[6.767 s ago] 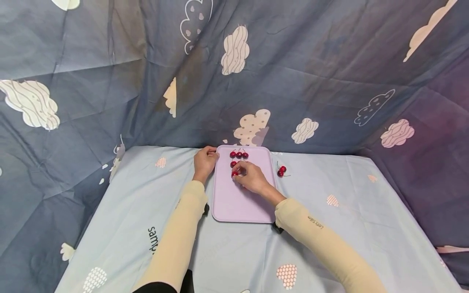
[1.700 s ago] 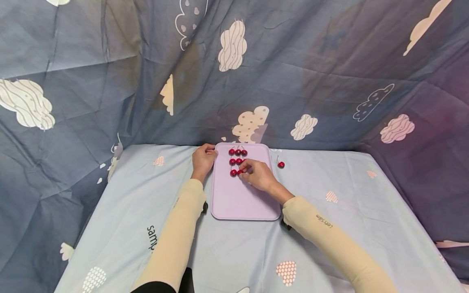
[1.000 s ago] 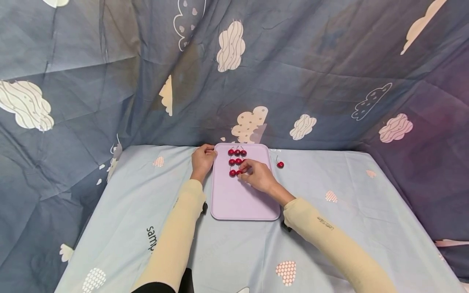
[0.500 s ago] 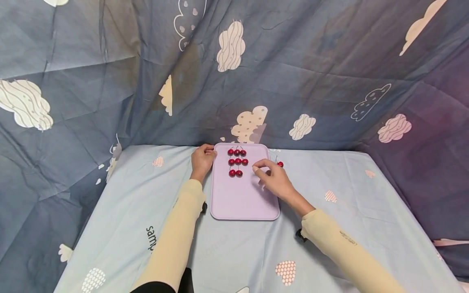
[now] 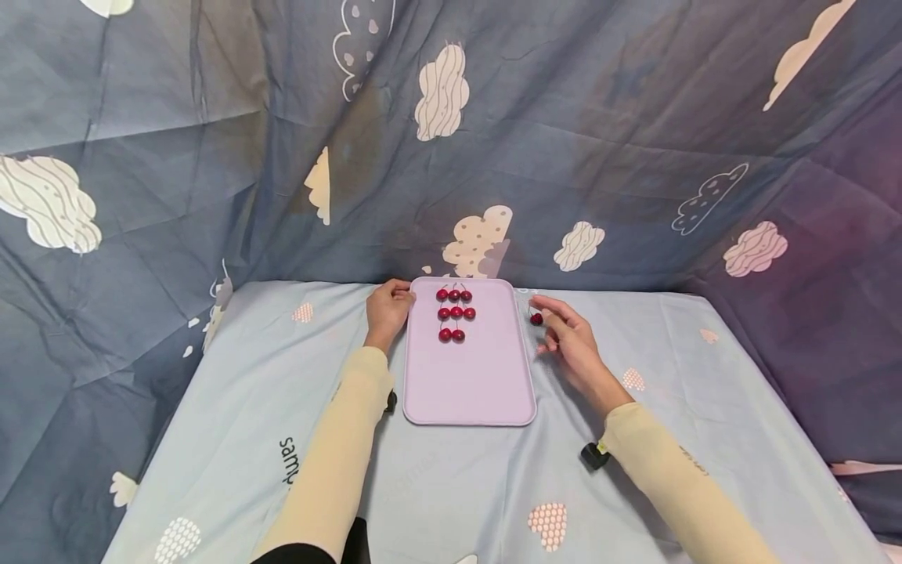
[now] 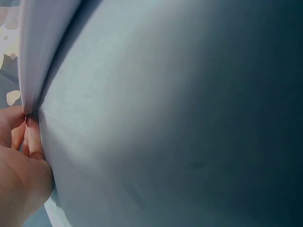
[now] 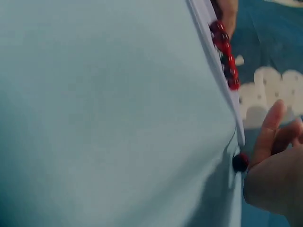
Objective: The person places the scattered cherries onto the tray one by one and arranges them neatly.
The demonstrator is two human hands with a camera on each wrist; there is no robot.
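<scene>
Several red cherries with stems stand in rows on the lilac tray (image 5: 468,384), three in the back row (image 5: 454,295), three in the middle row (image 5: 456,312) and two in the front row (image 5: 452,335). At the tray's far left corner, my left hand (image 5: 387,313) pinches the rim between thumb and fingers, as the left wrist view shows. Beyond the tray's right edge a single cherry (image 5: 536,319) lies on the cloth. Over it reaches my right hand (image 5: 569,338), thumb and index finger spread beside the fruit. In the right wrist view the cherry (image 7: 240,162) sits just by the thumb.
A pale blue cloth (image 5: 451,486) with printed hearts and lettering covers the table. Behind it hangs a dark fabric backdrop (image 5: 599,117) with cloud prints, close to the tray's far edge. More dark fabric (image 5: 810,329) closes off the right side.
My right hand has let go of a cherry in the tray and moved right to the one on the cloth. Earlier, two cherries lay there. My left hand has stayed at the tray's rim.
</scene>
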